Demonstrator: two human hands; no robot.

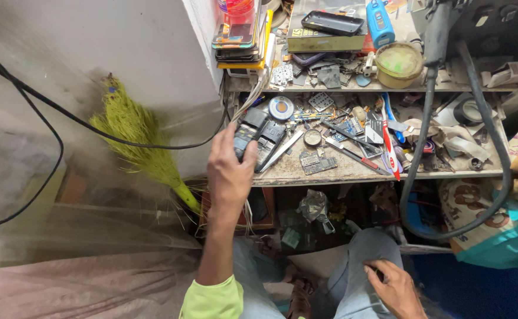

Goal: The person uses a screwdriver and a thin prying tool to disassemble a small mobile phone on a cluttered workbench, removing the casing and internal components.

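Head view, looking down at cluttered workbench (306,173). Left hand (230,171) raised at bench's left front corner, fingers wrapped round dark phone body (248,134), gripping it just above bench edge. Second dark phone part (269,142) lies on bench right beside it, touching. Right hand (396,287) below bench, resting loosely open on knee, holding nothing. Round solder tin (281,108) behind held phone. Red-handled tool (390,155) toward bench's right. Green broom (141,142) leans against wall left of bench. Thick black cable (495,142) loops down bench's right end.
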